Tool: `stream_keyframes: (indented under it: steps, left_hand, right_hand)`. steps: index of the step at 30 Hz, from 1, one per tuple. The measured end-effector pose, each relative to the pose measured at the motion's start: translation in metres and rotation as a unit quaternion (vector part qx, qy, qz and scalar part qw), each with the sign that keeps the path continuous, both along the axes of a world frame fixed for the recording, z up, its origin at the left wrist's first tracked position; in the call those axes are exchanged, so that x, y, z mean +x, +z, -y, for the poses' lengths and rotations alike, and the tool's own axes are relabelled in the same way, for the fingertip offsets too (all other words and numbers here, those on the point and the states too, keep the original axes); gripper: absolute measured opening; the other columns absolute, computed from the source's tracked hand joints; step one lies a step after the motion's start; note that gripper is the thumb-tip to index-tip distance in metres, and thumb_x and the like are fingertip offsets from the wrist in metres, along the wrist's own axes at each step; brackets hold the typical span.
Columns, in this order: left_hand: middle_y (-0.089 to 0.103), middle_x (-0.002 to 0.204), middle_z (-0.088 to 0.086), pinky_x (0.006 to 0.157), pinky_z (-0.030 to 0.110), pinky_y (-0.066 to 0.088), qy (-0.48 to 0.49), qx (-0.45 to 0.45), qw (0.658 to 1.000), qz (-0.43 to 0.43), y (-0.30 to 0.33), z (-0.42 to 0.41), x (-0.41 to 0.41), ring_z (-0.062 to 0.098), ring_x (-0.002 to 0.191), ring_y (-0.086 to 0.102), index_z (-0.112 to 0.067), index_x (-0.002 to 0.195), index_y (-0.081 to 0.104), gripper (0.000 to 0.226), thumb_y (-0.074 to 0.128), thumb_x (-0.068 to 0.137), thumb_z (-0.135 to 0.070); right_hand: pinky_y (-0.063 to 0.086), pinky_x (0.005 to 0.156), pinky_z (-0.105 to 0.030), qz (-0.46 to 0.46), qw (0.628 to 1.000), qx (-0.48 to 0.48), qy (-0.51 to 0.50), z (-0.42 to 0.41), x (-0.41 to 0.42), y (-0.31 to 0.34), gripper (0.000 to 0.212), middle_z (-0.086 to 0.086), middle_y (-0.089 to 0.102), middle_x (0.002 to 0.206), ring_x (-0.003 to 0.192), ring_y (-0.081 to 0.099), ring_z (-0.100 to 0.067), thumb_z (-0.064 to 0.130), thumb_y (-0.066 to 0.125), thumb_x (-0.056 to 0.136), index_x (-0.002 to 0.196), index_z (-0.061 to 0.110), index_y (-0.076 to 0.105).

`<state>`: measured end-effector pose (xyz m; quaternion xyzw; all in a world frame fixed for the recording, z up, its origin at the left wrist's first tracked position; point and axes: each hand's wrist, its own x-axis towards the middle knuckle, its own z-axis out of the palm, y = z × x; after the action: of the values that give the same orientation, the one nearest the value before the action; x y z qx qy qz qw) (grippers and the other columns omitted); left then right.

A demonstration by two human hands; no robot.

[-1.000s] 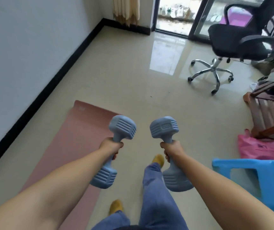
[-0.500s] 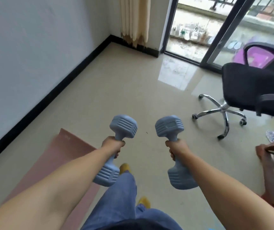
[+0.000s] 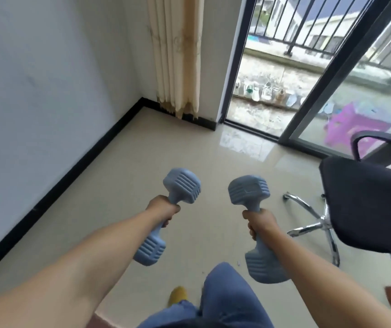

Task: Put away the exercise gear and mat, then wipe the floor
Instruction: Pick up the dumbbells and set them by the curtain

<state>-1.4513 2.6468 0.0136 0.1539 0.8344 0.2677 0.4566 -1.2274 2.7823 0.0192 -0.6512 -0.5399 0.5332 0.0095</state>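
The left hand [image 3: 163, 210] and right hand [image 3: 259, 221] each have fingers wrapped around 1 blue dumbbell's handle, left dumbbell [image 3: 166, 215] and right dumbbell [image 3: 253, 223], long axes pointing toward 12 o'clock above the floor [image 3: 123, 185].

My fists hide both dumbbell handles, the office chair [image 3: 367, 209] runs off the right edge, and the balcony clutter [image 3: 267, 92] is too blurry to identify.

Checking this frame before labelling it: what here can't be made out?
Head view:
- Mat: only a corner shows, cut by the bottom edge.
- Dumbbell handles: hidden inside left hand and right hand.
- Chair: cut by the right edge.
- Balcony items: too small.
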Motion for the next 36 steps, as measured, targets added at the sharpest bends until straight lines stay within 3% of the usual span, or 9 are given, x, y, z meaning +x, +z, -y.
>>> stream_keyframes:
  steps: [11,17,22,28,33,36]
  left_hand:
    - [0.049,0.057,0.009,0.051,0.026,0.039,0.021,-0.039,0.999,-0.011,-0.027,-0.263,-0.154,0.024,0.049,0.046,-0.005,0.076,0.050,0.010,0.053,0.083,-0.012]
    - [0.046,0.054,0.009,0.049,0.025,0.038,0.038,-0.051,0.998,0.006,-0.032,-0.371,-0.238,0.025,0.047,0.043,-0.005,0.071,0.047,0.018,0.054,0.085,-0.013]
    - [0.048,0.053,0.009,0.048,0.025,0.038,0.039,-0.063,0.997,0.025,-0.074,-0.464,-0.330,0.022,0.043,0.041,-0.006,0.072,0.051,0.014,0.057,0.081,-0.015]
    - [0.050,0.053,0.008,0.052,0.026,0.040,-0.033,-0.102,0.994,0.025,-0.171,-0.577,-0.432,0.023,0.045,0.044,-0.008,0.070,0.053,0.013,0.057,0.080,-0.016]
    - [0.048,0.052,0.008,0.054,0.027,0.039,-0.039,-0.103,0.993,0.046,-0.323,-0.661,-0.479,0.023,0.044,0.043,-0.007,0.078,0.057,0.010,0.058,0.080,-0.017]
    - [0.047,0.054,0.008,0.048,0.025,0.037,-0.034,-0.083,0.995,0.053,-0.415,-0.691,-0.486,0.022,0.044,0.040,-0.009,0.074,0.055,0.013,0.059,0.084,-0.016]
  right_hand:
    - [0.032,0.047,-0.023,0.009,1.000,-0.011,-0.007,-0.268,-0.151,-0.027,0.011,-0.009,0.045,0.054,0.044,0.041,-0.020,0.010,0.053,0.081,0.071,0.007,0.048]
    - [0.031,0.046,-0.023,0.018,0.999,-0.022,0.032,-0.378,-0.248,-0.026,0.007,-0.008,0.045,0.054,0.044,0.039,-0.019,0.009,0.051,0.078,0.072,0.008,0.048]
    - [0.031,0.046,-0.023,0.004,0.999,-0.036,0.003,-0.455,-0.335,-0.066,0.012,-0.008,0.044,0.052,0.044,0.039,-0.019,0.009,0.051,0.079,0.069,0.008,0.045]
    - [0.035,0.044,-0.024,-0.006,0.992,-0.087,-0.089,-0.536,-0.437,-0.162,0.016,-0.009,0.045,0.051,0.043,0.041,-0.021,0.008,0.052,0.082,0.068,0.006,0.046]
    - [0.032,0.040,-0.023,-0.056,0.970,-0.133,-0.196,-0.588,-0.503,-0.323,0.014,-0.011,0.042,0.053,0.040,0.039,-0.020,0.003,0.052,0.084,0.073,0.005,0.045]
    - [0.034,0.041,-0.022,-0.068,0.959,-0.145,-0.235,-0.609,-0.532,-0.417,0.014,-0.010,0.042,0.054,0.039,0.039,-0.019,0.006,0.053,0.083,0.073,0.007,0.045]
